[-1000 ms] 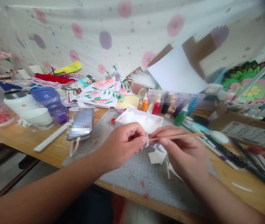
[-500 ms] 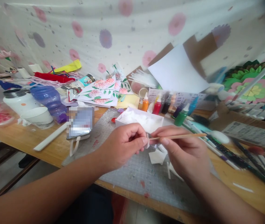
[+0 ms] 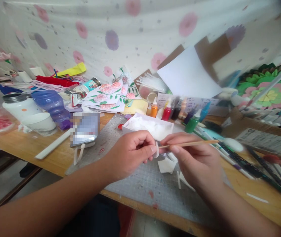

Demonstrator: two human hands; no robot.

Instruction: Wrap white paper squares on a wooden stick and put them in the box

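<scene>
My left hand (image 3: pixel 136 151) is closed, thumb and fingertips pinching a small white paper piece (image 3: pixel 156 150), most of it hidden by the fingers. Between the thumb and fingers of my right hand (image 3: pixel 196 158) lies a thin wooden stick (image 3: pixel 192 143); its left tip meets the white piece. Both hands are above a grey cutting mat (image 3: pixel 135 184). Just behind them stands a white box (image 3: pixel 166 130) with white fluffy filling (image 3: pixel 145 125). White paper cut-outs (image 3: pixel 166 165) rest on the mat beneath my right hand.
Paint bottles, among them a green one (image 3: pixel 192 122), line up behind the box. To the left are a phone (image 3: pixel 86 130) with a cable, a white cup (image 3: pixel 40 123) and a blue plastic bottle (image 3: pixel 52 107). Pens and brushes (image 3: pixel 231 158) lie along the right, by a cardboard box (image 3: pixel 261 131).
Both hands keep almost the same pose. The white piece shows slightly more at my left fingertips, and the view has shifted a little.
</scene>
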